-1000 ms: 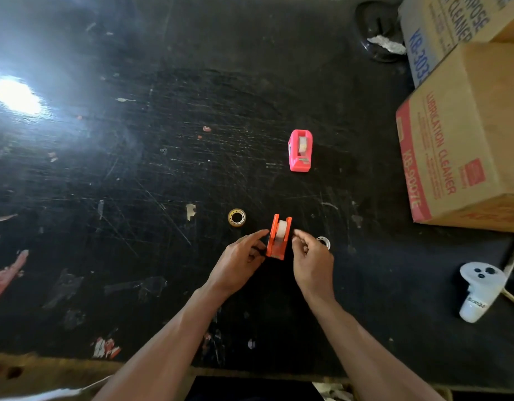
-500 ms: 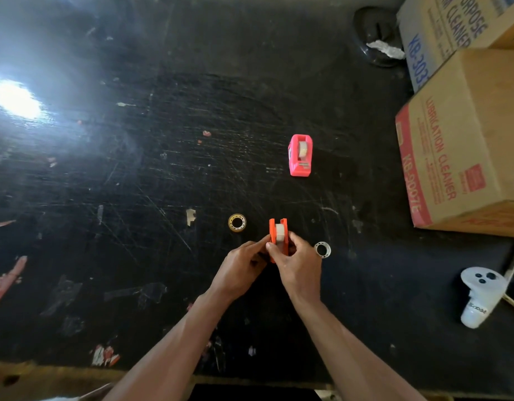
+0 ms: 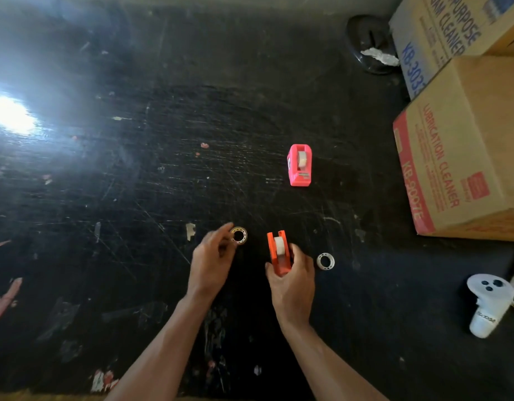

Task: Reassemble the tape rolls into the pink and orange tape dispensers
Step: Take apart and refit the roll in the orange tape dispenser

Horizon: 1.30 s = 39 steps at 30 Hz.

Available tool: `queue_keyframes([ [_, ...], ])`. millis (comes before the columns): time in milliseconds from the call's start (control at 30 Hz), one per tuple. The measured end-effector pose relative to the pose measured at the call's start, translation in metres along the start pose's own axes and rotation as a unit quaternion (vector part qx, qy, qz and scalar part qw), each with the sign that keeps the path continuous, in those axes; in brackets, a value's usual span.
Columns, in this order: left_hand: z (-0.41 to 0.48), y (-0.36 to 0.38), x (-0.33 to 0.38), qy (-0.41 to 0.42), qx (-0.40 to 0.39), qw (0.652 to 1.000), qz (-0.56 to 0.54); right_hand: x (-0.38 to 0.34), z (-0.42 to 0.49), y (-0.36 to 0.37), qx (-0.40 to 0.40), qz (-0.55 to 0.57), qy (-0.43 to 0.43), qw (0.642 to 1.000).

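i have the orange tape dispenser (image 3: 279,251) in my right hand (image 3: 292,280), fingers wrapped around its lower end, standing it on the black table (image 3: 134,198) with a white tape roll (image 3: 279,246) already sitting between its side walls. my left hand (image 3: 210,263) is loose and half open, holding nothing, its fingertips just beside a small yellowish roll core (image 3: 239,235) on the table. a white perforated ring (image 3: 325,261) lies just right of my right hand. the pink tape dispenser (image 3: 299,164) stands well apart, farther up the table, and also seems to carry a roll in its slot.

these dispensers look like light, stiff moulded plastic, easy to tip, so i judge the flat side walls are the place to pinch, keeping clear of the cutter end, whose teeth i cannot make out. the rings are small, smooth and likely to skate on this glossy surface; i'd take one by its rim between thumb and forefinger rather than press down on it. whether the orange one's roll is fully seated i cannot tell.
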<state>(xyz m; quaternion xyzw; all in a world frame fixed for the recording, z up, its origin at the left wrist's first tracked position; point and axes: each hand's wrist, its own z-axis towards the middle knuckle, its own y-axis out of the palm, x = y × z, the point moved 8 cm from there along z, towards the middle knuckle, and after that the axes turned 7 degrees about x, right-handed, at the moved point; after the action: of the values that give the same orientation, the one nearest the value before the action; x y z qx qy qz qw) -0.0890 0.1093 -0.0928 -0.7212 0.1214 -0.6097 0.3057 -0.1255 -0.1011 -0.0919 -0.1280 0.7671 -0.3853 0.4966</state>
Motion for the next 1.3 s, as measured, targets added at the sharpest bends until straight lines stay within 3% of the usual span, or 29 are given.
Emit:
queue_keyframes([
  [100,0.030,-0.004,0.003,0.014,0.047,0.997,0.064,0.001,-0.001,0.002,0.010,0.000,-0.002,1.000],
  [300,0.091,0.029,0.008,0.092,-0.024,0.973,0.209,-0.004,0.005,0.006,0.032,0.007,0.005,0.999],
  [433,0.111,0.041,0.004,0.114,-0.028,0.962,0.247,-0.016,0.020,0.008,0.056,0.011,-0.001,0.998],
  [900,0.119,0.039,-0.002,0.076,-0.011,0.977,0.200,-0.114,0.122,0.052,0.092,0.073,-0.026,0.993],
  [1300,0.117,0.037,0.000,0.083,-0.009,0.973,0.213,-0.134,0.154,0.078,0.110,-0.001,-0.030,0.993],
])
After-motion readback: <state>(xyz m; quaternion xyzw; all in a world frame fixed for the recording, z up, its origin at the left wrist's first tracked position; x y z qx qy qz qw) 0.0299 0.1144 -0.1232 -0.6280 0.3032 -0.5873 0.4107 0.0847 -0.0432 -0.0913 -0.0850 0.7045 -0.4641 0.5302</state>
